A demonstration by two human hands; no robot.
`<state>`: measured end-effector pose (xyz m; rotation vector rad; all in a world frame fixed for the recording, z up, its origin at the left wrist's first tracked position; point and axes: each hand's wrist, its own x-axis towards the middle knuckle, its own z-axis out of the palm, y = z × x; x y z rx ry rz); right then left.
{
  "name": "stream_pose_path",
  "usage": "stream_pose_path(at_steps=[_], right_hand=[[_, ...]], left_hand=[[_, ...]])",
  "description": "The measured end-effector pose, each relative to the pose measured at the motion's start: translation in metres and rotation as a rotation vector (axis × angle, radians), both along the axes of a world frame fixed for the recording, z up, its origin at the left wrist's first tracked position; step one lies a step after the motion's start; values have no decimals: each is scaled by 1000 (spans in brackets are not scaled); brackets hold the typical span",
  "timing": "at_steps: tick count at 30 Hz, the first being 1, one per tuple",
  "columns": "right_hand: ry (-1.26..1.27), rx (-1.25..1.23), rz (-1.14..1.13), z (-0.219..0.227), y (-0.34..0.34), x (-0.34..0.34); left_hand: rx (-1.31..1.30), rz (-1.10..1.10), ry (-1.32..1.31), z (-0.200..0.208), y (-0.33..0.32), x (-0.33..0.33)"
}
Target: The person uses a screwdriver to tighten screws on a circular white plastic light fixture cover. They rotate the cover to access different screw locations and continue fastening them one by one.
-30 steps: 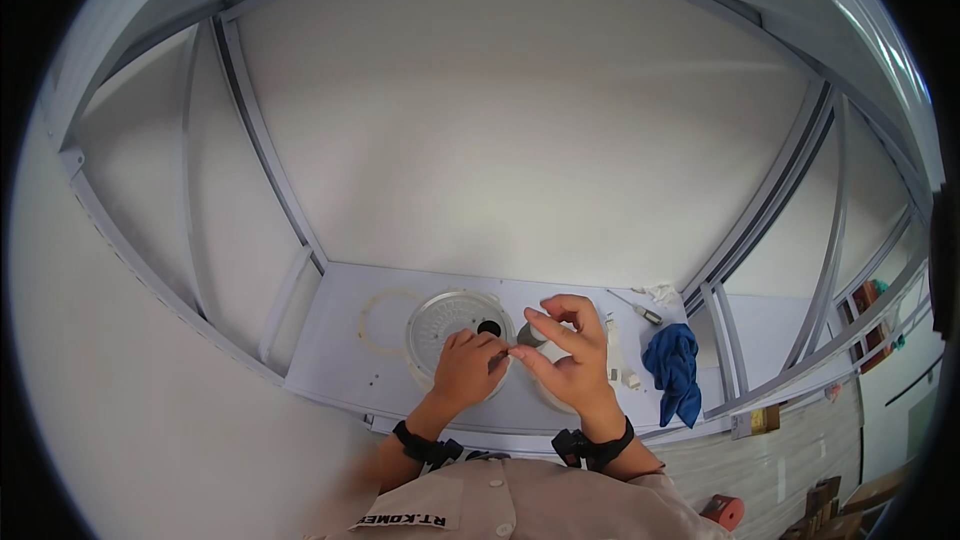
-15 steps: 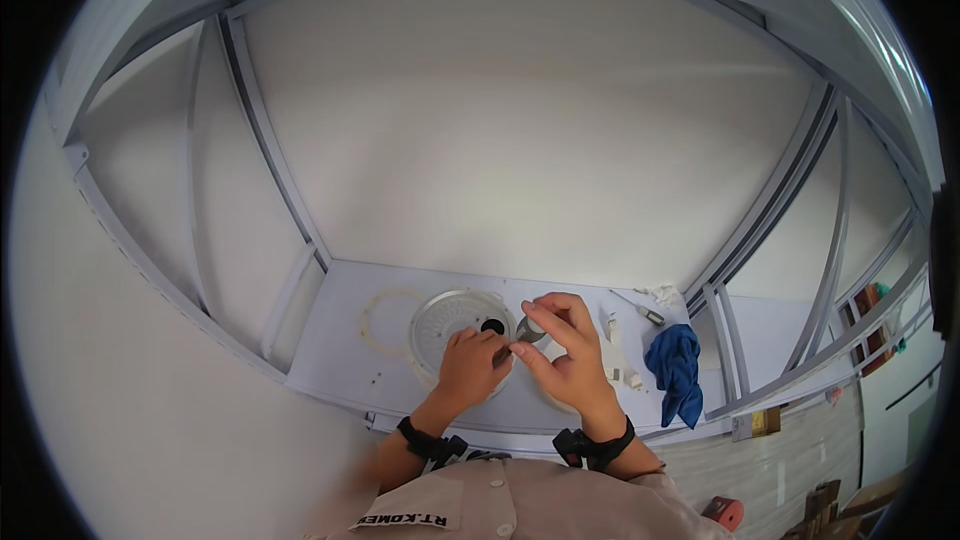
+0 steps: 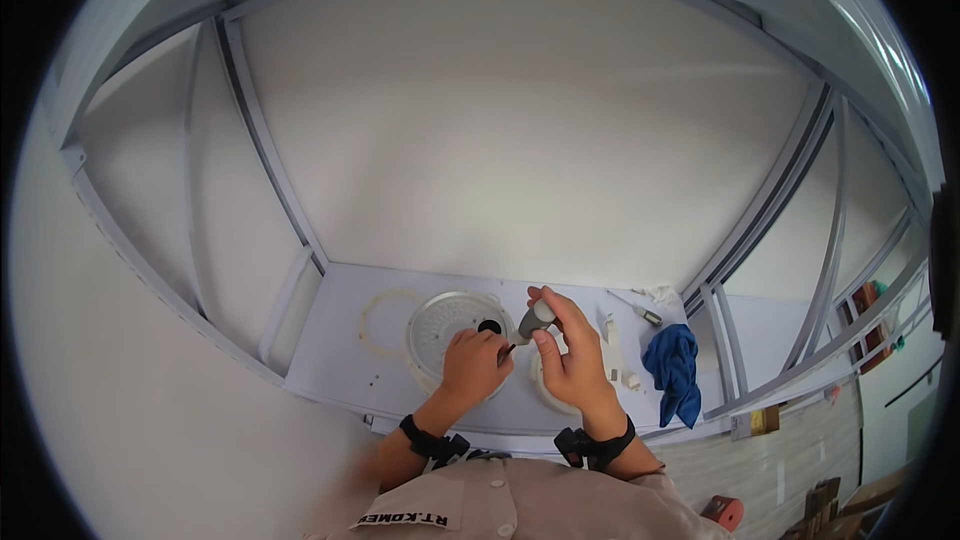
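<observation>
A screwdriver with a grey handle (image 3: 537, 319) slants above the table, its dark shaft pointing down and left. The fingers and thumb of my right hand (image 3: 578, 360) are closed around its handle. My left hand (image 3: 474, 365) is closed at the shaft's lower end, over the near right part of a round silver metal disc (image 3: 428, 332); what its fingertips pinch is hidden. A black round spot (image 3: 489, 326) shows on the disc just beyond my left fingers. Partly under my right hand lies a round whitish part (image 3: 546, 392).
A thin cream ring (image 3: 364, 325) lies left of the disc, with several tiny dark pieces (image 3: 374, 380) nearer me. To the right are small white pieces (image 3: 630, 380), another screwdriver (image 3: 648, 316) and a blue cloth (image 3: 673, 370). Metal frame posts (image 3: 270, 140) flank the white table (image 3: 330, 340).
My right hand has shifted its grip on the screwdriver, and more of the grey handle and shaft now shows. My left hand has hardly moved.
</observation>
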<state>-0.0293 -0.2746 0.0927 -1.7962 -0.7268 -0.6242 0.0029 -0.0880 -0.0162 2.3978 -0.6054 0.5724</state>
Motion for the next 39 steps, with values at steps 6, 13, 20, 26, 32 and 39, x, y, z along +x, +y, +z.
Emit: stream_pose_path(at_steps=[6, 13, 20, 26, 32, 39], right_hand=[[-93, -117, -101, 17, 0, 1], [21, -1, -124, 5, 4, 10], [-104, -86, -114, 14, 7, 12], [-1, -38, -186, 1, 3, 15], [-128, -51, -124, 6, 4, 18], [-111, -120, -191, 0, -3, 12]], left_hand=[[11, -2, -8, 1, 0, 2], [-7, -7, -22, -4, 0, 6], [-66, 16, 4, -7, -3, 7], [-68, -24, -39, -1, 0, 3], [-65, -13, 31, -5, 1, 2], [-80, -21, 46, -6, 1, 2]])
